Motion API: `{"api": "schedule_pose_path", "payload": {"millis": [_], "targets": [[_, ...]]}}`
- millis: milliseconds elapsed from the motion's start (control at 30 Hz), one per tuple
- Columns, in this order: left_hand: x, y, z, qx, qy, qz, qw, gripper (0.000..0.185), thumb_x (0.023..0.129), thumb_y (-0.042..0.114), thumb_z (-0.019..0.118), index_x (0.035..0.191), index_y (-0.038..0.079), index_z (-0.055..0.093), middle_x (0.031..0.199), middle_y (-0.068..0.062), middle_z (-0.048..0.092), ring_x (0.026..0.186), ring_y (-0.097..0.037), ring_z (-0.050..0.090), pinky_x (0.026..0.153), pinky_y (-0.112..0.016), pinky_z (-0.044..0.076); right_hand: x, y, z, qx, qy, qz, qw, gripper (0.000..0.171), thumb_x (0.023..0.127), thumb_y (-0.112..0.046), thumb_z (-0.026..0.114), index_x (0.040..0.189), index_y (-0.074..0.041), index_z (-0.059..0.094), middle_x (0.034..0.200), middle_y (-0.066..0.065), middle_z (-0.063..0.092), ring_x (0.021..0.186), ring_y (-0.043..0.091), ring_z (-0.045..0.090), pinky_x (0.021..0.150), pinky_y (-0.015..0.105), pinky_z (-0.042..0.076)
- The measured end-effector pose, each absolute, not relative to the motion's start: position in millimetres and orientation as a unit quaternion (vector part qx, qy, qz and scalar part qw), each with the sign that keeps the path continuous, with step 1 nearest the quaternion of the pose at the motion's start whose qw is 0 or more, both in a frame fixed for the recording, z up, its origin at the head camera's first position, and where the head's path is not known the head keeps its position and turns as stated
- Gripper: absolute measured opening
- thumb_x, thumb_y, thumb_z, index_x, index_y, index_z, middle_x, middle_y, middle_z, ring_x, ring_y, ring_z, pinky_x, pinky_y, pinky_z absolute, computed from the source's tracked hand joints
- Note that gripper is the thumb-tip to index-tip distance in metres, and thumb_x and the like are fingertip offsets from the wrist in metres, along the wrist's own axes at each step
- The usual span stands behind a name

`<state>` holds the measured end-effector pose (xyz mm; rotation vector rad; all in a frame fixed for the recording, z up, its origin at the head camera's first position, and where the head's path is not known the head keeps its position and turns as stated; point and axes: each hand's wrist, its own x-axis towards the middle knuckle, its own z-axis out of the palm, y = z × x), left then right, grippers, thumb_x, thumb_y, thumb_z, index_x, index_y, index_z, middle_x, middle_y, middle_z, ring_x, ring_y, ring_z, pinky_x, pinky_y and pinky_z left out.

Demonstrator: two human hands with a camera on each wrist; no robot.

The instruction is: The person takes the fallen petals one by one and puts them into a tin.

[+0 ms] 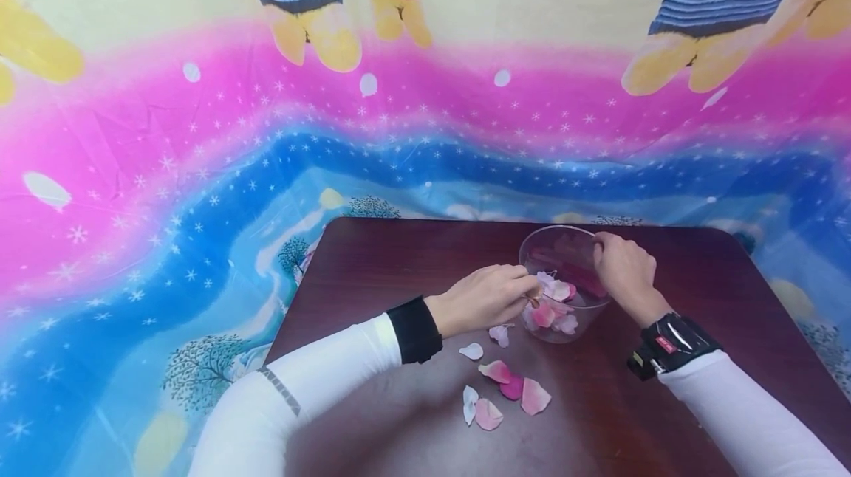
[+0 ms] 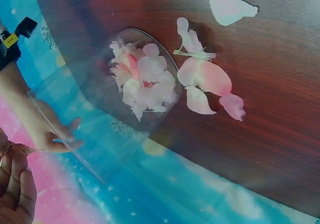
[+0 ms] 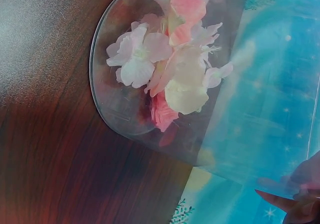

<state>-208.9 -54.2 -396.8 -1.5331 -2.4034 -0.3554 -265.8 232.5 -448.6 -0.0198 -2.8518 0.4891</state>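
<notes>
A clear plastic container [image 1: 577, 259] stands on the table, with pink and white artificial petals [image 3: 182, 79] heaped at its bottom. My right hand [image 1: 625, 266] grips the container's rim on the right side, thumb and fingers on either side of the wall. At the left part of the rim is my left hand [image 1: 482, 300], its fingertips pinching a small thin piece [image 2: 22, 149] too small to identify. Left of the container and nearer me lie loose petals [image 1: 512, 387], pink, white and magenta. A small pale blossom [image 1: 500, 334] rests beside the container's base.
The dark red-brown wooden table [image 1: 399, 255] has rounded far corners. Behind it hangs a patterned cloth [image 1: 425, 145] in blue, pink and cream, reaching down past the table's edges. Black bands [image 1: 415, 329] circle both wrists.
</notes>
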Motion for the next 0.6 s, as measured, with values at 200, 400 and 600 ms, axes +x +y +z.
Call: {"api": "schedule_pose_path", "payload": {"millis": [200,400,600], "targets": [[-214.5,-40.3,-398.4,-0.522,-0.831,-0.116,0.152,0.011,0.099,0.015,0.059,0.107,0.015,0.067,0.092,0.003,0.063,0.082,-0.009,0.059,0.078,-0.021,0.05,-266.4,232.6,-446.9,-0.008,-0.978,0.168,0.121,0.03,0.1,-0.017,0.049,0.12,-0.005,0.067,0.084,0.022,0.069,0.071,0.04,0.064,0.047,0.045,0.039],[-219.6,-24.2,-397.6,-0.502,-0.844,-0.093,0.166,0.014,0.101,0.019,0.057,0.11,0.017,0.067,0.096,0.005,0.065,0.085,-0.008,0.061,0.078,-0.019,0.051,-266.4,232.5,-446.6,-0.011,-0.978,0.168,0.123,0.03,0.1,-0.017,0.049,0.12,-0.005,0.067,0.087,0.024,0.07,0.072,0.042,0.064,0.047,0.047,0.039],[-225.0,-11.3,-397.1,-0.492,-0.847,-0.079,0.186,0.014,0.102,0.02,0.056,0.111,0.019,0.067,0.096,0.006,0.065,0.087,-0.006,0.062,0.08,-0.016,0.051,-265.8,231.8,-447.2,-0.012,-0.978,0.166,0.123,0.03,0.1,-0.018,0.049,0.12,-0.005,0.067,0.09,0.026,0.071,0.072,0.044,0.065,0.047,0.047,0.039]]}}
